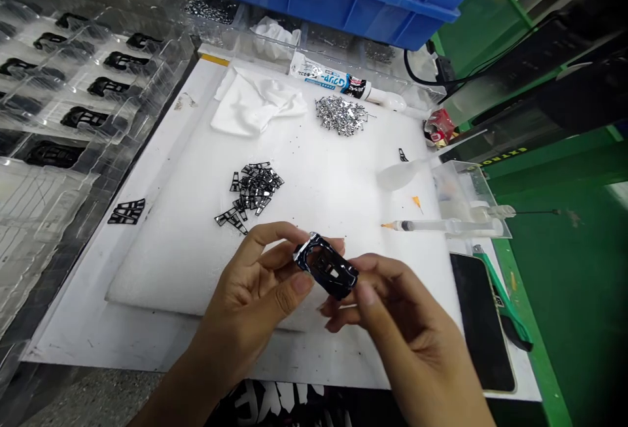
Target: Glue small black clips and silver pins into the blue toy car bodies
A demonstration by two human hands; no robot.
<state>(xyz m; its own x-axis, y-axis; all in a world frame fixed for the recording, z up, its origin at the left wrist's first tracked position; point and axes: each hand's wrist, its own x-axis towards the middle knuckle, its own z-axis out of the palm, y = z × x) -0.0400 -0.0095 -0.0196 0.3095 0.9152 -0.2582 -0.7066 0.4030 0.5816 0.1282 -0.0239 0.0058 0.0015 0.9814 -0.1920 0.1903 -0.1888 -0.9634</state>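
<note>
The shiny black car-shaped plastic shell [328,273] is held up, its ends pinched by the left hand [248,296] and the right hand [409,319], over the white foam sheet [171,244]. Holding the edges lightly should stop smudges.

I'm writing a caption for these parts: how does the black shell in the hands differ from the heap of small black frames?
The black shell is one rounded piece; the heap of black frames is many smaller, angular ones. The shell is held between the left hand and right hand; the frames lie on the white pad. Both are glossy black with openings.
</note>
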